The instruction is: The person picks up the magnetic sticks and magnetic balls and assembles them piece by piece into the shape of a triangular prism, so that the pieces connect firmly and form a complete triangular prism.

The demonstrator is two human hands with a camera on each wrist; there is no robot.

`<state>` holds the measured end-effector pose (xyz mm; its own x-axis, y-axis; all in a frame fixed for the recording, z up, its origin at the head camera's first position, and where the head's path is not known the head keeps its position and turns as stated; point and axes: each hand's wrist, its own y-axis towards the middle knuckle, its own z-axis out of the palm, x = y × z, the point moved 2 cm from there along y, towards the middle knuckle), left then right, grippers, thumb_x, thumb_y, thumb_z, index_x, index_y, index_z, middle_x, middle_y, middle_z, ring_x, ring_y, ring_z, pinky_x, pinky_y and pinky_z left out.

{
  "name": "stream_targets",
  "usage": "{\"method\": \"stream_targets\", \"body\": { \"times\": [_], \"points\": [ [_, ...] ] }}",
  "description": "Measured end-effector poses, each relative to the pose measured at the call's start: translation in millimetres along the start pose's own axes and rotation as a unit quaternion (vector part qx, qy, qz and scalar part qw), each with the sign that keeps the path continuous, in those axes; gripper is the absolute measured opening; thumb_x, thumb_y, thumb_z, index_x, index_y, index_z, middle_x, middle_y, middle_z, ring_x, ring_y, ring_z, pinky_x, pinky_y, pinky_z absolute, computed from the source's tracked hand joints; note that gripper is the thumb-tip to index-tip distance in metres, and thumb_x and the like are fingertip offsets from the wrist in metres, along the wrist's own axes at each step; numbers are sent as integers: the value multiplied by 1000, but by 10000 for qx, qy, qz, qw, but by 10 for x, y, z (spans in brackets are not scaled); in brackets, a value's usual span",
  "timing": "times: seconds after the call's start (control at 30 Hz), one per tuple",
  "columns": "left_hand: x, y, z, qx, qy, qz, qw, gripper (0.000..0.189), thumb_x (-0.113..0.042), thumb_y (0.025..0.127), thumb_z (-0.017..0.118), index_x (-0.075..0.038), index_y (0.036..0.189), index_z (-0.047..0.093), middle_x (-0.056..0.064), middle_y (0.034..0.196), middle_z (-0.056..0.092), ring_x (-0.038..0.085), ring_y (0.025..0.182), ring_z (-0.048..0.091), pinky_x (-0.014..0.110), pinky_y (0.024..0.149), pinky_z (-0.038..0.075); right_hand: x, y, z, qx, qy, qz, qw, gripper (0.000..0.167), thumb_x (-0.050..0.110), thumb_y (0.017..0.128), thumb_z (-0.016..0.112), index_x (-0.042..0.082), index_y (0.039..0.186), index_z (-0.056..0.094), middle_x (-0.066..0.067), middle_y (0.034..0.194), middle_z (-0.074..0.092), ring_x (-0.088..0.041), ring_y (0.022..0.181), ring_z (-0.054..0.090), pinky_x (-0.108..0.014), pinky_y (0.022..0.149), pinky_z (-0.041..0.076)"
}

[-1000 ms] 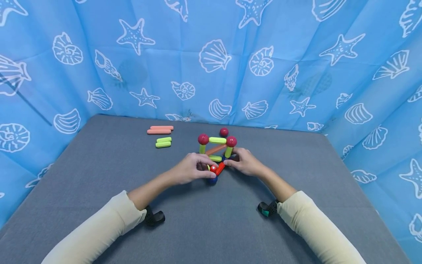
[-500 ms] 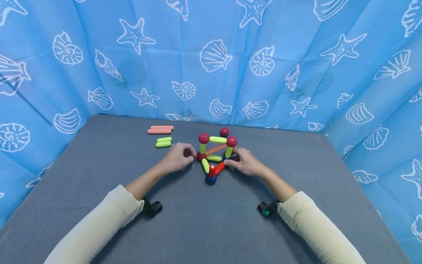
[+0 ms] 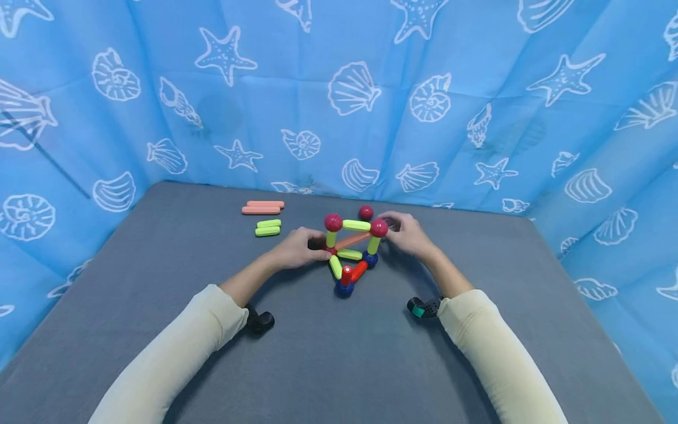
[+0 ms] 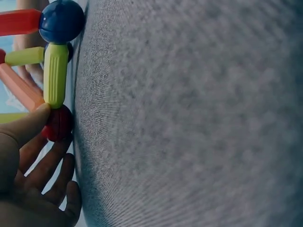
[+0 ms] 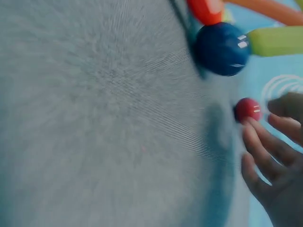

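Observation:
A frame of magnetic rods and balls stands mid-table. Its base has yellow-green rods (image 3: 350, 254), a red rod (image 3: 359, 270), two blue balls (image 3: 344, 288) and a dark red ball (image 4: 59, 124). A short red rod (image 3: 346, 274) stands upright on the front blue ball. Above, a yellow-green rod joins two red balls (image 3: 333, 222); an orange rod (image 3: 353, 240) slants below it. With thumb and fingers, my left hand (image 3: 296, 248) holds the base's dark red ball. My right hand (image 3: 409, 234), fingers loosely spread, is beside the frame, near a loose red ball (image 5: 248, 109).
Two orange rods (image 3: 261, 210) and two yellow-green rods (image 3: 268, 231) lie at the back left of the grey table (image 3: 339, 365). A blue curtain (image 3: 296, 88) with shell prints hangs behind the table.
My left hand went from the upright red rod leftward to the dark red ball and now grips it. The right hand left the rear blue ball and moved back and right.

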<state>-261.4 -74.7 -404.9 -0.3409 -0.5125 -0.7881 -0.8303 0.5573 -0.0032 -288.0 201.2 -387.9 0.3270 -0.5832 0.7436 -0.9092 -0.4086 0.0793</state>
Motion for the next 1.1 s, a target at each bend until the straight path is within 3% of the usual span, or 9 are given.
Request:
{"method": "stream_targets", "body": {
  "times": [0.1, 0.27, 0.43, 0.53, 0.67, 0.83, 0.93, 1.03, 1.1],
  "points": [
    [-11, 16, 23, 17, -42, -22, 10000, 37, -19, 93, 71, -2, 126, 66, 10, 120, 68, 23, 113, 60, 43, 102, 46, -66, 110, 1, -401, 46, 77, 9992, 50, 3, 94, 62, -6, 141, 47, -31, 134, 55, -44, 122, 55, -55, 102, 44],
    [-18, 28, 42, 48, -49, -28, 10000, 39, -19, 93, 71, -2, 127, 65, 10, 121, 68, 23, 113, 60, 44, 103, 45, -45, 253, 45, -18, 339, -415, 9986, 64, -1, 92, 64, -9, 148, 35, -34, 147, 39, -48, 138, 35, -59, 113, 26],
    [-39, 32, 53, 50, -79, -24, 10000, 39, -18, 93, 72, -2, 127, 65, 10, 121, 67, 24, 113, 60, 44, 103, 45, -39, 303, 82, -232, -43, -707, 9972, 48, -6, 89, 65, -13, 134, 50, -34, 131, 54, -47, 123, 49, -58, 108, 35],
    [-45, 41, 62, 54, -67, 18, 10000, 38, -18, 93, 71, -2, 127, 65, 10, 121, 67, 24, 113, 59, 44, 103, 45, -58, 283, 69, -561, -56, -367, 9977, 35, -2, 95, 59, -11, 129, 56, -31, 122, 60, -44, 113, 55, -56, 101, 42],
    [-54, 36, 48, 46, -48, 3, 10000, 38, -18, 93, 71, -2, 127, 65, 11, 121, 67, 24, 114, 59, 44, 103, 44, -7, 205, -55, -829, 400, 37, 9957, 40, 6, 99, 60, -7, 136, 52, -30, 124, 61, -41, 114, 59, -52, 98, 47],
    [-63, 7, -1, 18, -106, -114, 9999, 39, -17, 93, 72, -2, 127, 65, 12, 121, 67, 26, 113, 59, 45, 104, 44, 353, 4, -307, -1124, 959, -312, 9885, 42, 11, 99, 61, -4, 138, 51, -26, 124, 63, -41, 109, 63, -32, 93, 52],
    [-40, 1, -10, 25, -128, -125, 9998, 38, -17, 93, 71, -3, 127, 65, 11, 122, 67, 26, 113, 58, 45, 104, 44, 668, -170, -400, -1180, 992, -785, 9849, 39, 9, 98, 63, -2, 135, 55, -22, 121, 65, -29, 103, 67, -20, 88, 52],
    [-20, -6, -9, 25, -153, -104, 9998, 37, -17, 93, 71, -4, 127, 66, 11, 122, 67, 26, 114, 58, 45, 104, 44, 918, -322, -364, -946, 1005, -1226, 9828, 38, 3, 95, 65, -2, 132, 58, -19, 118, 67, -21, 98, 68, -22, 84, 54],
    [-8, -12, -6, 28, -170, -104, 9998, 37, -17, 93, 71, -4, 127, 66, 10, 123, 67, 26, 114, 58, 45, 104, 44, 953, -378, -269, -635, 933, -1477, 9826, 39, 4, 94, 67, 1, 132, 59, -14, 120, 67, -19, 99, 67, -26, 84, 55]
  ]
}}
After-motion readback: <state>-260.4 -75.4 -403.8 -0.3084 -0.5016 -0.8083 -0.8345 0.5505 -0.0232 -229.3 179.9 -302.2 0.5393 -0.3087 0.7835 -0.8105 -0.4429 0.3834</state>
